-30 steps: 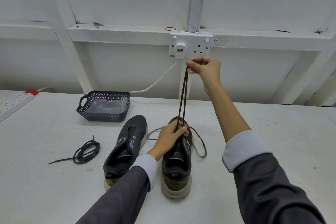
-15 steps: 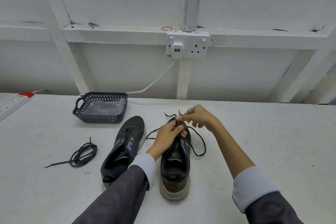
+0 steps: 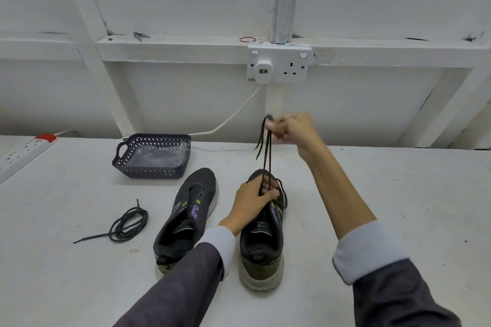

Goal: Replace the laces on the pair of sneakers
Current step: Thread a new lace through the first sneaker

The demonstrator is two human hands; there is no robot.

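Since the earlier frame the right hand (image 3: 289, 129) has risen from the shoe's toe to well above it. It pinches both strands of the dark lace (image 3: 265, 162) and holds them taut, and its outline is motion-blurred. The left hand (image 3: 251, 203) grips the forefoot of the laced sneaker (image 3: 261, 249), fingers curled over it where the strands rise. That sneaker stands on the white worktop (image 3: 398, 194), heel toward the camera. Just beside it on the left lies the second sneaker (image 3: 186, 220), eyelets bare. A coiled lace (image 3: 127, 223) lies further left, and a dark basket (image 3: 151, 159) sits behind, near the wall.
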